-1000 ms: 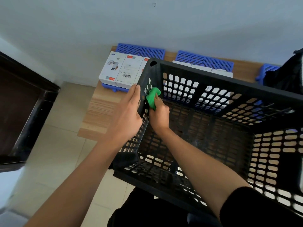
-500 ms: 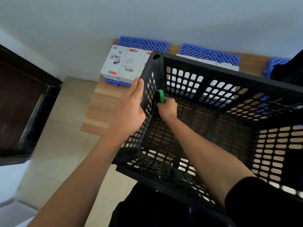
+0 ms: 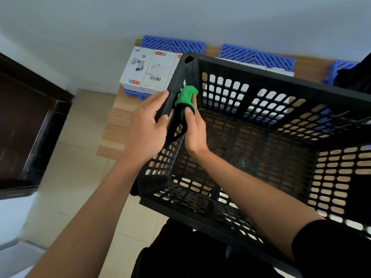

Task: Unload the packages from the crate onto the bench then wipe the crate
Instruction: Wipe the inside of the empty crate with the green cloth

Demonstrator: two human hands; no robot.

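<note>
1. The crate (image 3: 261, 81) stands on the bench (image 3: 118, 125), nearest the person.
2. The packages (image 3: 148, 71) lie behind the crate's left corner, on a tray (image 3: 172, 44) against the wall.
3. More trays (image 3: 257, 55) sit behind the crate, further right.
4. The left hand (image 3: 144, 129) rests outside the crate's left wall.
5. The right hand (image 3: 195, 131) is inside that wall, holding a cloth (image 3: 186, 97) against it.

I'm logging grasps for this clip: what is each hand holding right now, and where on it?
The right hand pinches a bunched green cloth at its lower end, against the black crate's left wall. The left hand grips that wall's top rim.
</note>
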